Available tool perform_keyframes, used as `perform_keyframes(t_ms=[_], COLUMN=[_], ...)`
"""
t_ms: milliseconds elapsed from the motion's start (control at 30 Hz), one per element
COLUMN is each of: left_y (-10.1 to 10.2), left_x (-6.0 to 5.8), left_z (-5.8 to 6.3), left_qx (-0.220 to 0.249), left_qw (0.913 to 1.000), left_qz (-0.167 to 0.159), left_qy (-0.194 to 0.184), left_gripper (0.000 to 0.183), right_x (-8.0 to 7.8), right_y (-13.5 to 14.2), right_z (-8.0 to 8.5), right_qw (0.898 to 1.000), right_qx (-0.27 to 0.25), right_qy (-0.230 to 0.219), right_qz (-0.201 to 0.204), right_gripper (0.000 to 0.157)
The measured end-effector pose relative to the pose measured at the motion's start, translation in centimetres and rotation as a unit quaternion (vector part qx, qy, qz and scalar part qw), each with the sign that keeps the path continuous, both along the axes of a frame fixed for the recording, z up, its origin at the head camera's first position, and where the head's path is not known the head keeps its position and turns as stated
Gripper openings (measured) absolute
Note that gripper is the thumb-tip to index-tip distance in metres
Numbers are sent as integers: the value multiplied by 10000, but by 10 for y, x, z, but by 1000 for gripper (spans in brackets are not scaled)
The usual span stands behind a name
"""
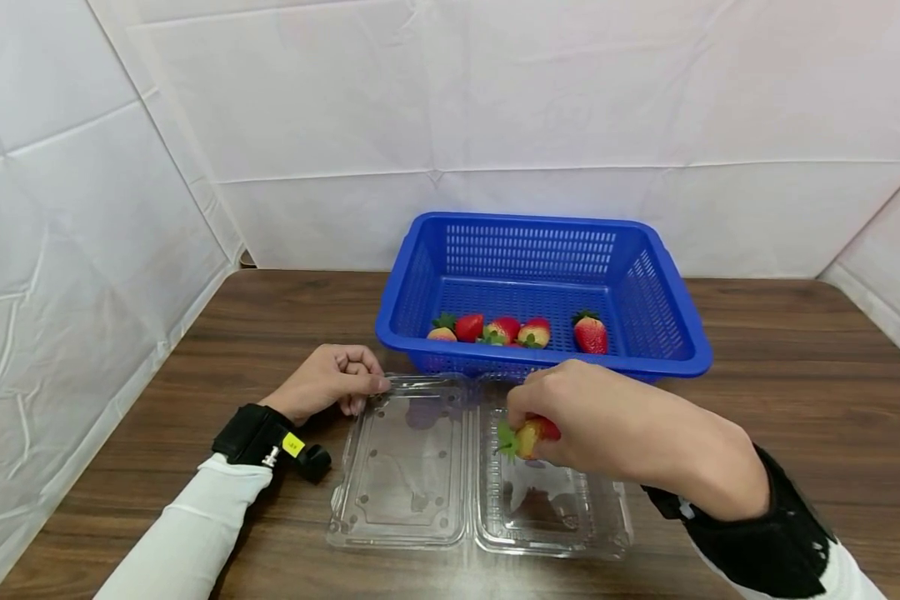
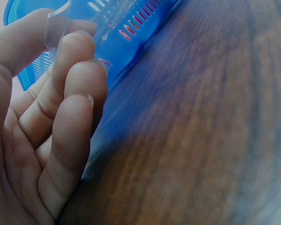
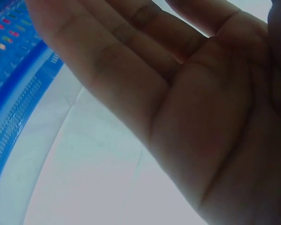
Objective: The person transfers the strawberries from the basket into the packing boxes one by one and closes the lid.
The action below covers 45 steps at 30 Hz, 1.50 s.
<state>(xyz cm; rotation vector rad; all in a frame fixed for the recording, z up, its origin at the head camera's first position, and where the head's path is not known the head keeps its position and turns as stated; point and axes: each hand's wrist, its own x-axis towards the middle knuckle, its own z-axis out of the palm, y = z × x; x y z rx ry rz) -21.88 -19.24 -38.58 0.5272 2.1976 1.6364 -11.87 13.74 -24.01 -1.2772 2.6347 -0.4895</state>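
A clear plastic clamshell box point(image 1: 412, 467) lies unfolded on the table, its lid half on the left and its tray half on the right. My left hand point(image 1: 337, 379) pinches the lid's far left corner between thumb and fingers; the left wrist view shows the curled fingers point(image 2: 75, 136) beside the clear edge. Over the tray half, my right hand point(image 1: 592, 417) holds a strawberry point(image 1: 528, 437), red and pale yellow with green leaves pointing left. In the right wrist view the palm point(image 3: 201, 103) fills much of the picture and the strawberry is hidden.
Behind the box stands a blue plastic basket point(image 1: 547, 362) with slotted walls. Several strawberries lie along its near side, one of them point(image 1: 590, 333) apart on the right. White sheeting point(image 1: 435, 100) walls the brown wooden table point(image 1: 780, 400) at the back and sides.
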Motion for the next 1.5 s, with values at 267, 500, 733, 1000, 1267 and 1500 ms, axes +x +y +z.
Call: perform_keyframes(t_ms=[267,500,733,1000,1267,1500], left_y=[1,1,1,0,0,-1], left_x=[-1,-1,0,0,0,-1], left_z=[0,0,-1,0,-1,-1], left_qx=[-20,30,70,13,9,20], left_qw=[10000,10000,10000,10000,10000,10000], left_qz=[14,-1,-5,11,-24,-21], left_qy=[12,-27,-45,-61,-55,-54], left_gripper=[24,23,23,24,25,25], right_x=[3,6,9,12,13,12], right_y=[-11,-19,-24,-27,-31,-33], right_z=[-8,-17,-22,-25,-30,-34], right_qw=[9983,9974,9947,9944,9912,9911], right_qx=[501,597,728,761,913,962], right_qy=[-304,-388,-726,-727,-943,-912], right_qz=[13,136,30,1,-181,-152], right_gripper=[19,25,28,35,37,47])
